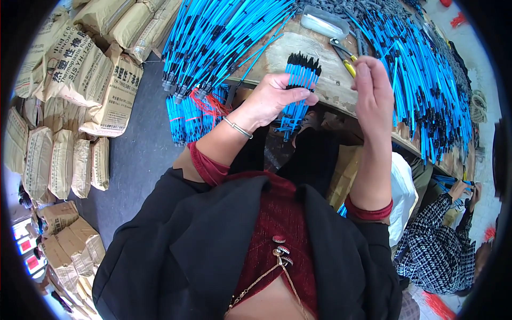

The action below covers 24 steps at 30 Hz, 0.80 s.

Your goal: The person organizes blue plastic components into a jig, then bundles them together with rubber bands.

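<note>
My left hand (272,100) is wrapped round a small bundle of blue tubes with black tips (303,71), held upright at the near edge of the table. The lower ends of the bundle hang below my fingers. To the right, my right hand (374,101) is raised apart from the bundle, its fingers bent and pressed together. Whatever those fingers pinch, if anything, I cannot make out. Just beyond it lie pliers with yellow handles (349,66) on the table, partly hidden by my fingers.
Large heaps of blue tubes (224,37) and more blue tubes (416,80) cover the wooden table (333,90) on both sides. A clear plastic box (324,24) stands at the back. Red strings (208,104) hang at left. Paper sacks (80,74) are stacked left; another person (440,245) works at right.
</note>
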Each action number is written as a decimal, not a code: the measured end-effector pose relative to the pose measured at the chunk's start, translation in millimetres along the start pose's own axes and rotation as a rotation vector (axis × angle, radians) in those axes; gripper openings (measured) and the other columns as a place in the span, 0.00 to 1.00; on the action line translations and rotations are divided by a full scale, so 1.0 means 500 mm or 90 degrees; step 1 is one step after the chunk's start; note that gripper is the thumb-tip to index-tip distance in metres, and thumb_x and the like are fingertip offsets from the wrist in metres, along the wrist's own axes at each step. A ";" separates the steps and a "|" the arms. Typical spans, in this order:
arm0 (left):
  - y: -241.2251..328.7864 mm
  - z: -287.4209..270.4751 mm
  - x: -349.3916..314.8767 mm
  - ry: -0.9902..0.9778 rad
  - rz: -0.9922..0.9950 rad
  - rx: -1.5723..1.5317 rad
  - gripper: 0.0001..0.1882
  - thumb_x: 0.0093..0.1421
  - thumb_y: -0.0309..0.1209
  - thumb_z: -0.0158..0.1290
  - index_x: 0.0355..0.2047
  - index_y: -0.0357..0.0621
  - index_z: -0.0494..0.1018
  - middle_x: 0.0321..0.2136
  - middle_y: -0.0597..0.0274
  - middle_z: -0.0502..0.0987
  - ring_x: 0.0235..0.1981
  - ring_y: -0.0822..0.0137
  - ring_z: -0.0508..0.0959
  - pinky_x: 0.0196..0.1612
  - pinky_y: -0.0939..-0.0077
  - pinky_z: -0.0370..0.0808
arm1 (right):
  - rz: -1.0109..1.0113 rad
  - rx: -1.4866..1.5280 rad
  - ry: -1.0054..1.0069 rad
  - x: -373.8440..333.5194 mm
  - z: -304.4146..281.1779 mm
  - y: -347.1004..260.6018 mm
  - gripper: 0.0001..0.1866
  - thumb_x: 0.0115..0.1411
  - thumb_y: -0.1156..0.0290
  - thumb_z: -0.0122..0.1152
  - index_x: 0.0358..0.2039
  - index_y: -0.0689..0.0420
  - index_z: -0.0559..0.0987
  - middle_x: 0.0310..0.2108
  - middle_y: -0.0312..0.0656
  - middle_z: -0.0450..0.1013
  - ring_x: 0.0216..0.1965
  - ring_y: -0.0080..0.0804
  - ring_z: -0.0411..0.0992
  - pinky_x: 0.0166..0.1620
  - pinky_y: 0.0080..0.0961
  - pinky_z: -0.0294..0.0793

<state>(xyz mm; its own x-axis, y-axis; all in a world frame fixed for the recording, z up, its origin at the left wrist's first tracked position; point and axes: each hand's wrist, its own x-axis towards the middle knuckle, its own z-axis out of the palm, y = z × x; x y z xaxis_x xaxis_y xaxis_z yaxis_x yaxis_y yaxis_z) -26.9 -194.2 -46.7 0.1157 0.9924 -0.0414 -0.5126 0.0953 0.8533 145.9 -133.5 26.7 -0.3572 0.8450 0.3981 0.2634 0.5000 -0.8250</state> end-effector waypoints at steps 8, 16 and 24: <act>0.007 0.006 0.010 0.022 -0.028 -0.028 0.10 0.57 0.24 0.51 0.40 0.37 0.72 0.32 0.54 0.77 0.36 0.63 0.78 0.40 0.71 0.76 | -0.058 0.189 -0.010 -0.060 0.047 -0.011 0.06 0.63 0.73 0.44 0.34 0.62 0.69 0.28 0.38 0.70 0.27 0.21 0.65 0.32 0.17 0.66; 0.005 -0.010 0.007 -0.002 -0.018 -0.033 0.11 0.56 0.24 0.53 0.40 0.35 0.72 0.32 0.56 0.77 0.37 0.64 0.78 0.41 0.73 0.75 | 0.033 0.531 -0.495 -0.187 0.157 -0.051 0.04 0.63 0.75 0.42 0.31 0.58 0.65 0.34 0.48 0.73 0.39 0.33 0.70 0.48 0.33 0.66; 0.018 0.002 -0.002 0.035 0.054 0.049 0.10 0.56 0.22 0.52 0.39 0.36 0.73 0.32 0.58 0.78 0.36 0.68 0.78 0.40 0.77 0.74 | -0.152 -0.023 -0.078 -0.079 0.003 -0.052 0.02 0.60 0.78 0.47 0.33 0.60 0.67 0.36 0.48 0.74 0.39 0.35 0.72 0.49 0.38 0.65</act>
<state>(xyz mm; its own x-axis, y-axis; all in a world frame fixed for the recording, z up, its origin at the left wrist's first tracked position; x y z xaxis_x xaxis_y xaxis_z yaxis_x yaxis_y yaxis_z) -30.6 -194.2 -38.5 0.0269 0.9996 0.0067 -0.4515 0.0062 0.8923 151.9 -180.0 31.8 -0.5178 0.6745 0.5263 0.1896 0.6904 -0.6982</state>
